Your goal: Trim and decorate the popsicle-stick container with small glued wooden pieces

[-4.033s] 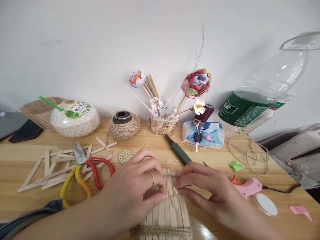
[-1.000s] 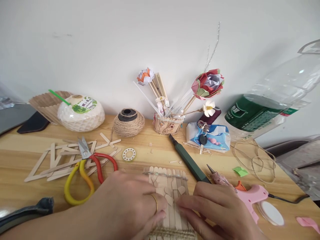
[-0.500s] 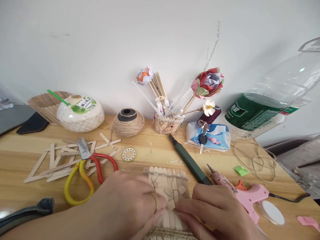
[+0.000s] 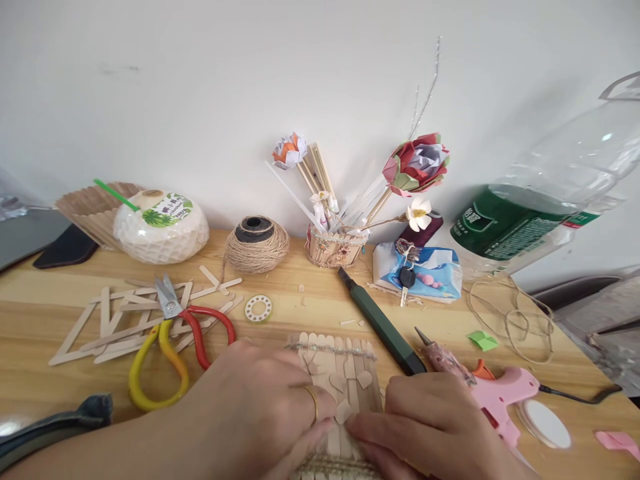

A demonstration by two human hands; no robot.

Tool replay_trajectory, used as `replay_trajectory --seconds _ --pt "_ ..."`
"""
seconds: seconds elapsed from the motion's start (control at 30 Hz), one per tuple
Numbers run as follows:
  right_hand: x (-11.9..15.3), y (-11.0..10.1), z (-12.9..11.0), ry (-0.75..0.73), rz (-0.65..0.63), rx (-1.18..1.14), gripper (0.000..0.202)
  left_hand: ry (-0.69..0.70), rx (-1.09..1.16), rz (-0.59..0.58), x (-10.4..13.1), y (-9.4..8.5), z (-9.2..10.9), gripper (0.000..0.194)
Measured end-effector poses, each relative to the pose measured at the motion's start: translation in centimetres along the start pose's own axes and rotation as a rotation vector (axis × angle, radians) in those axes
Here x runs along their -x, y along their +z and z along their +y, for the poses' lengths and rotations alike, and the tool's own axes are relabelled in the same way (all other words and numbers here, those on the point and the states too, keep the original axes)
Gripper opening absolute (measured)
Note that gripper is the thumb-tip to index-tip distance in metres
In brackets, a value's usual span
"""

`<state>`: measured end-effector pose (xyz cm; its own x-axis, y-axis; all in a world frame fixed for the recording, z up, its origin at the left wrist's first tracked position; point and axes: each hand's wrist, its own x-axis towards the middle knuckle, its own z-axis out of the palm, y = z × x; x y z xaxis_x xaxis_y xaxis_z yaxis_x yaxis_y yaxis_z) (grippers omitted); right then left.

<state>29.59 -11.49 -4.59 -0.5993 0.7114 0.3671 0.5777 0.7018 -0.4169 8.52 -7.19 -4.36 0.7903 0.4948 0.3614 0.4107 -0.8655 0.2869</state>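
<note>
Head view: stick panel [image 4: 355, 396] between the left hand [image 4: 280, 407] and the right hand [image 4: 425, 423]

The panel lies flat on the table [image 4: 290, 317], its sides partly covered by the hands. Their fingertips almost meet over it, a small wood chip [image 4: 343, 413] between them; whether either hand grips the chip, I cannot tell.

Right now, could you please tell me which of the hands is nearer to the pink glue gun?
The right: the right hand is just left of the pink glue gun; the left hand is farther left, beyond the right one.
</note>
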Motion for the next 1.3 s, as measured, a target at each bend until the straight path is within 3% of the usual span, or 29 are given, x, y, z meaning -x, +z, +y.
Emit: replay_trajectory --seconds 0.4,0.93,1.3 --pt "-0.15 -0.15 0.05 -0.016 0.088 -0.012 0.019 -0.008 0.059 -0.047 0.17 0.22 -0.1 0.022" --pt "0.37 0.03 -0.01 -0.016 0.023 0.073 0.024 0.108 -0.05 -0.055 0.55 0.1 0.02 0.037" --pt "0.02 -0.07 0.01 -0.053 0.053 0.052 0.022 0.174 -0.113 -0.034 0.3 -0.14 -0.2 0.019"
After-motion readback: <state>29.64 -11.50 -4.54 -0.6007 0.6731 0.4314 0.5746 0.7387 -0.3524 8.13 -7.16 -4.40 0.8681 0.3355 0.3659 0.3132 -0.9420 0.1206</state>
